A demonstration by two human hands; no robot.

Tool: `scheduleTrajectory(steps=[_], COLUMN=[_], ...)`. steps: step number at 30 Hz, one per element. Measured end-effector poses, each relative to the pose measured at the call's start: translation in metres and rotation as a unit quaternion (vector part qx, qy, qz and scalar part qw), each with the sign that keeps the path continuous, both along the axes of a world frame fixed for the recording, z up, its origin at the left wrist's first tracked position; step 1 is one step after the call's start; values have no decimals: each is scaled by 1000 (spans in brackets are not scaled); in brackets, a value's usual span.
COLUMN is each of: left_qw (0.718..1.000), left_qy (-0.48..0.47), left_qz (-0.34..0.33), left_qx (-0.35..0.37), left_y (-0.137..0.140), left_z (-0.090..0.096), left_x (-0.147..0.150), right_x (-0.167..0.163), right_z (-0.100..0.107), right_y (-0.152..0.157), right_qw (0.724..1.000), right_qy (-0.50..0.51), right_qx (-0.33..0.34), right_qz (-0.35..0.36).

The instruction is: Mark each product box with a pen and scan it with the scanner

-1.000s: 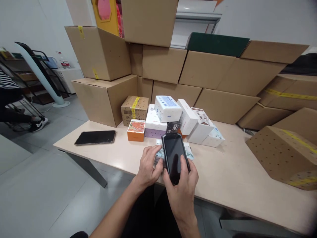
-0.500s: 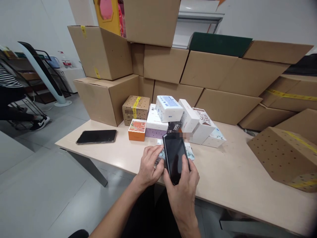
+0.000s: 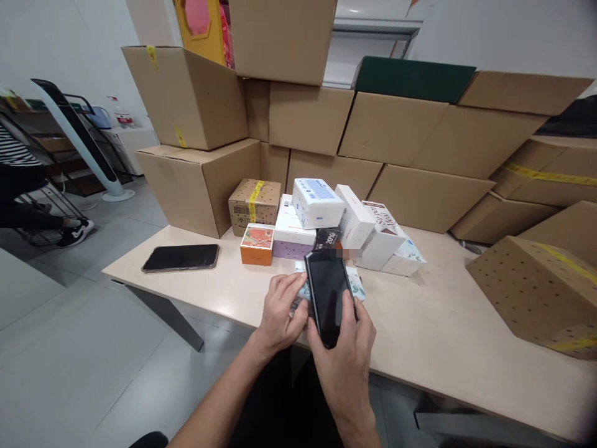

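A rugged smartphone [image 3: 325,283], probably stiff but slick, best held by its edges, is gripped by right fingers [image 3: 347,311]; left fingers [image 3: 290,288] are bent beside it, hold unclear.

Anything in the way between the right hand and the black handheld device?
Nothing visible: the right hand directly holds the lower part of the black handheld device. The patterned pack shows partly behind it, not between them.

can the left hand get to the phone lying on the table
Probably yes: the lying phone is off to the left hand's left, and nothing stands between them. The orange box sits farther back. The right hand seems to grip the held phone.
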State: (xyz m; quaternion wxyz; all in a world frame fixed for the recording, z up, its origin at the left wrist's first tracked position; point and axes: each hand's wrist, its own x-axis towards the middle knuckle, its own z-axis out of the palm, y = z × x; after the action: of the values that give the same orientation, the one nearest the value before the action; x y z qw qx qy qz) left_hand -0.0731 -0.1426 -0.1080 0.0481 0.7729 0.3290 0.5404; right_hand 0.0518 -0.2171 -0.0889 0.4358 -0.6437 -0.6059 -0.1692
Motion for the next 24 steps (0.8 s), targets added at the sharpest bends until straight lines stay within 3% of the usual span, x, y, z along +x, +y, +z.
scheduleTrajectory(steps=[24], left_qw=[1000], left_qy=[-4], left_qz=[-4], left_qx=[-5], left_y=[-2], left_z=[1], left_x=[0], right_x=[4], right_z=[0], right_y=[-5], right_qw=[997], right_qy=[70], right_qx=[-10], right_qz=[35])
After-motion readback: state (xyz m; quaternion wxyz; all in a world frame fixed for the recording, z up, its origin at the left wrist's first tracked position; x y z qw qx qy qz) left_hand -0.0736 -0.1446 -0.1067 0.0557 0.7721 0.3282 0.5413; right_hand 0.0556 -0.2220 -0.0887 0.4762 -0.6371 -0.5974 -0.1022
